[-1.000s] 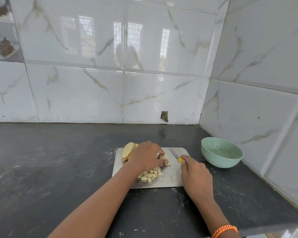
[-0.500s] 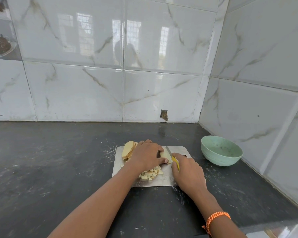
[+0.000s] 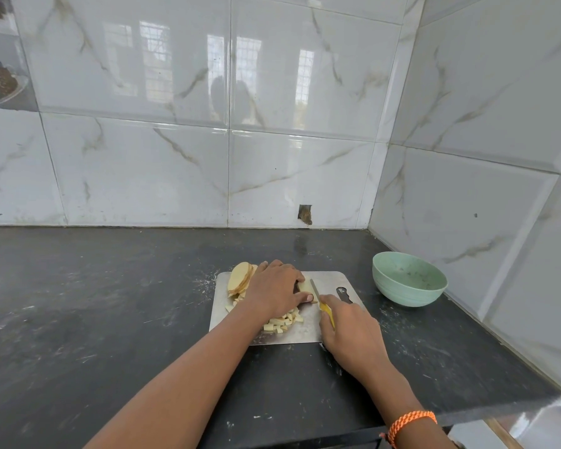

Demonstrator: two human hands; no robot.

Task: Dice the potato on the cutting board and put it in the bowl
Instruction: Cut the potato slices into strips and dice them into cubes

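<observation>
On the head view I see my left hand (image 3: pixel 274 288) arched over a pale potato piece (image 3: pixel 304 285), its grip pinning it to the steel cutting board (image 3: pixel 332 280). My right hand's (image 3: pixel 350 332) grip wraps the yellow-handled knife (image 3: pixel 321 301), blade against the piece. Diced cubes (image 3: pixel 284 320) lie beneath; the green bowl (image 3: pixel 409 283) stands apart on the dark worktop (image 3: pixel 110 303). No writing is legible.

Left hand (image 3: pixel 274 288) pinning potato piece (image 3: pixel 304 286) on cutting board (image 3: pixel 329 280), right hand (image 3: pixel 348 332) gripping knife (image 3: pixel 319 296)
</observation>
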